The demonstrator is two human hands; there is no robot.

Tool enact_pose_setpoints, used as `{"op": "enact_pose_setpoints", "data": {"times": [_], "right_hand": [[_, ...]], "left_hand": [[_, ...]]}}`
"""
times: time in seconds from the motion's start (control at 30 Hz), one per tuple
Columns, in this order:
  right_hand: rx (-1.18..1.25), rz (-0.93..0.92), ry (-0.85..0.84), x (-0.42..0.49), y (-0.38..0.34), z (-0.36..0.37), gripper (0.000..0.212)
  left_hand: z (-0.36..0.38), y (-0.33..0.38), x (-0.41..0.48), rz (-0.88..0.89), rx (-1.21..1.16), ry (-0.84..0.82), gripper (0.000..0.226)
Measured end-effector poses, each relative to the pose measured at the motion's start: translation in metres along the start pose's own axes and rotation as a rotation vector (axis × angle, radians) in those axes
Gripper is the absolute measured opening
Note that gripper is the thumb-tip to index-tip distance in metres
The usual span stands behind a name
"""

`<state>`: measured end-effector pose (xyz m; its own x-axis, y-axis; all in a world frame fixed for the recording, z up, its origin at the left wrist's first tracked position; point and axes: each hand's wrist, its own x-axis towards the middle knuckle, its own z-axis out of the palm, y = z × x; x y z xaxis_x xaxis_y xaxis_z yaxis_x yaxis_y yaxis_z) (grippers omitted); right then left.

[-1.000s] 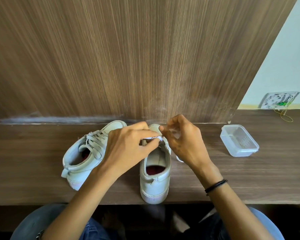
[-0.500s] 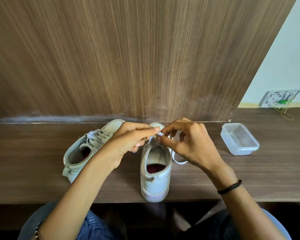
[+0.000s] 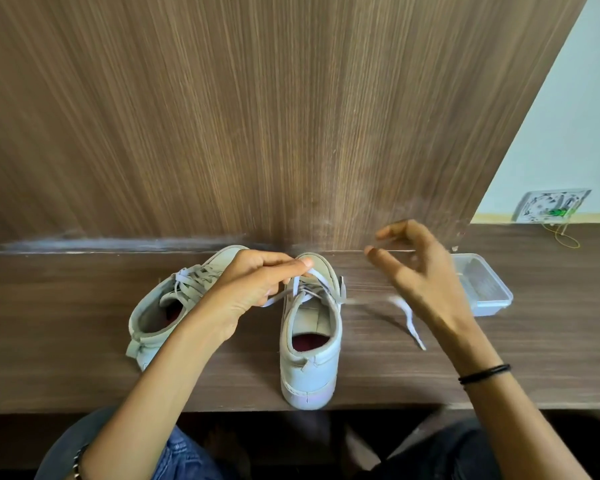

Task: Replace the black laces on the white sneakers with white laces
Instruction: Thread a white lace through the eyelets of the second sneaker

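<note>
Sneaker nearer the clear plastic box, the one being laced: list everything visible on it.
White low-top sneaker, leather-like, stands upright on the brown wooden desk, heel at the front edge, toe toward the wood-grain panel. Dark red insole, heel tab, pale sole. A flat white lace crosses its upper eyelets; the left hand pinches it above the tongue, one blurred end trails right across the desk. The right hand hovers open, clear of the shoe.

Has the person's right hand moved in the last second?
Yes. The right hand has swung right, off the sneaker being laced toward the plastic container; the left hand pinches the white lace.
</note>
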<state>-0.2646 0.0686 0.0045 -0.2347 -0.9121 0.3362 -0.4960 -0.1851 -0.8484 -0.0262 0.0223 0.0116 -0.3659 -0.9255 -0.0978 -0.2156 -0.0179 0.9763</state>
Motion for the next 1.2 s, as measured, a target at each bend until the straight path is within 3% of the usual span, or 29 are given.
{"op": "enact_pose_setpoints", "data": {"times": [0.1, 0.2, 0.33, 0.4, 0.53, 0.63, 0.8, 0.9, 0.97, 1.03, 1.2], "right_hand": [[0.048, -0.025, -0.26, -0.006, -0.014, 0.01, 0.017], [-0.12, -0.173, -0.381, -0.009, -0.012, 0.024, 0.026], [-0.17, -0.237, -0.325, -0.005, -0.002, 0.027, 0.021], [-0.141, -0.246, -0.302, -0.004, -0.002, 0.02, 0.018], [-0.15, -0.167, -0.218, -0.001, -0.001, 0.011, 0.023], [-0.186, -0.111, -0.144, 0.002, 0.003, 0.008, 0.032], [-0.314, -0.069, -0.142, 0.001, 0.01, 0.008, 0.032], [-0.302, -0.03, -0.217, 0.0, 0.009, 0.01, 0.033], [-0.232, -0.035, -0.313, -0.002, 0.005, 0.01, 0.03], [-0.218, -0.044, -0.428, -0.006, 0.002, 0.014, 0.029], [-0.362, -0.134, -0.519, -0.012, 0.005, 0.033, 0.061]], "left_hand": [[0.002, 0.0, -0.001, 0.012, 0.0, -0.025, 0.02], [0.006, 0.003, -0.003, 0.021, 0.068, -0.045, 0.028], [-0.004, -0.001, -0.004, 0.194, 0.311, -0.009, 0.05], [-0.018, -0.007, -0.004, 0.259, 0.519, 0.115, 0.049], [-0.047, -0.008, -0.012, 0.189, 0.823, 0.491, 0.046], [-0.058, -0.013, -0.013, 0.134, 0.922, 0.541, 0.04], [-0.057, -0.018, -0.011, 0.033, 1.114, 0.46, 0.034], [-0.052, -0.022, -0.01, 0.186, 1.116, 0.335, 0.032], [-0.042, -0.022, -0.008, 0.352, 1.011, 0.197, 0.037], [-0.026, -0.019, -0.011, 0.389, 0.864, 0.064, 0.04], [0.005, -0.019, -0.013, 0.306, 0.884, -0.062, 0.062]]}}
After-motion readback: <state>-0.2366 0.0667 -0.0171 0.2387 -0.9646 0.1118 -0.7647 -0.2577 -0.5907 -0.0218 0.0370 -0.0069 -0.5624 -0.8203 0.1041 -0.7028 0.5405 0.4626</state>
